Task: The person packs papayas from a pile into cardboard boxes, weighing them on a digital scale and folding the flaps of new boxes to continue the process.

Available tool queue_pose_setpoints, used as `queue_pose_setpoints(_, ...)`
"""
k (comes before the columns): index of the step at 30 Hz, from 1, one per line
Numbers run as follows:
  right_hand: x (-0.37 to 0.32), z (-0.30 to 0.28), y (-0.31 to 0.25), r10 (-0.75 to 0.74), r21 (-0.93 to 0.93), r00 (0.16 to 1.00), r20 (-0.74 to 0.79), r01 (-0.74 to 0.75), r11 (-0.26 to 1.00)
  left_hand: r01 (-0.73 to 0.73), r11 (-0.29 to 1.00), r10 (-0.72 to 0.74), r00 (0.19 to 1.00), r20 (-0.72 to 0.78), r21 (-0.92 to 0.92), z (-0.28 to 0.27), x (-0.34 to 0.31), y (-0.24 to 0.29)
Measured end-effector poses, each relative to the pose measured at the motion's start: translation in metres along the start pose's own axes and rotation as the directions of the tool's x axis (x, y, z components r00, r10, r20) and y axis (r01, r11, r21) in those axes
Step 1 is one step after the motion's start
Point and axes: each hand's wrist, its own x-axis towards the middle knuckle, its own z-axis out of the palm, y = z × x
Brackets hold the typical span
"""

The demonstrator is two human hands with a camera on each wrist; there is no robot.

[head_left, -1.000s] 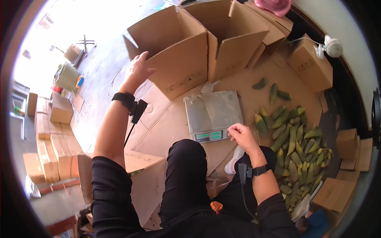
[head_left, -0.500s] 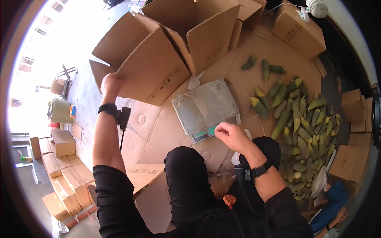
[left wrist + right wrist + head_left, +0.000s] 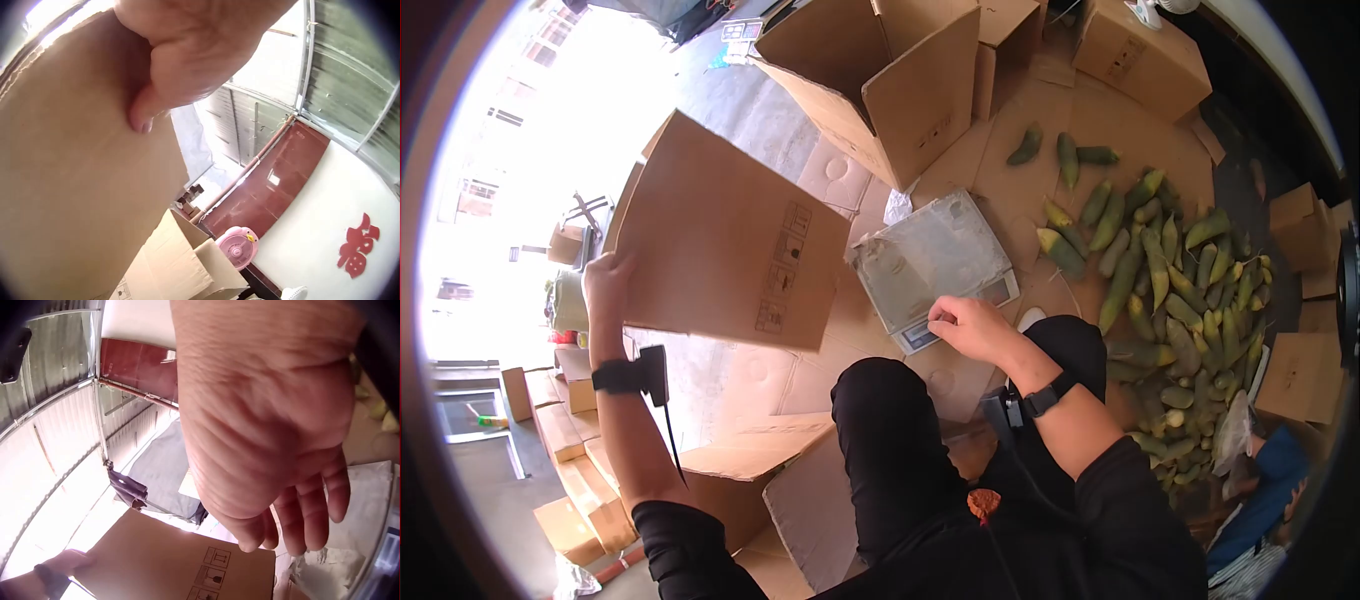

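My left hand (image 3: 607, 288) grips the edge of a large cardboard box (image 3: 730, 235) on the left in the head view. In the left wrist view its thumb (image 3: 145, 115) presses flat against the brown panel, while the other fingers are hidden behind it. The box stands tilted, its printed side facing me. Holding nothing, my right hand (image 3: 975, 328) hovers with loosely bent fingers over the front edge of a flat weighing scale (image 3: 935, 255). The right wrist view shows the palm and relaxed fingers (image 3: 310, 512) above the scale's plate.
A heap of green cucumber-like vegetables (image 3: 1170, 290) lies on the right, with several apart near the top. Another open carton (image 3: 920, 110) stands behind the scale. By my left knee is an opened carton (image 3: 800, 510). Smaller boxes (image 3: 590, 500) line the far left.
My left hand has taken hold of the box's edge and pulled it left and nearer, away from the neighbouring carton, tilting it. My right hand has shifted slightly left over the scale.
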Motion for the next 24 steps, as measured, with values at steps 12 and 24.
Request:
queue_pose_setpoints(12, 0.004, 0.035, -0.002, -0.171, -0.013, 0.983, 0.063, 0.172, 0.985, 0.050, 0.995, -0.053, 0.998, -0.031, -0.091, -0.078, -0.131, 0.118)
queue_pose_setpoints(24, -0.012, 0.025, 0.023, -0.229, -0.121, 0.973, 0.018, 0.229, 0.966, -0.564, 0.825, 0.555, 0.821, -0.133, -0.040, -0.115, -0.227, 0.234)
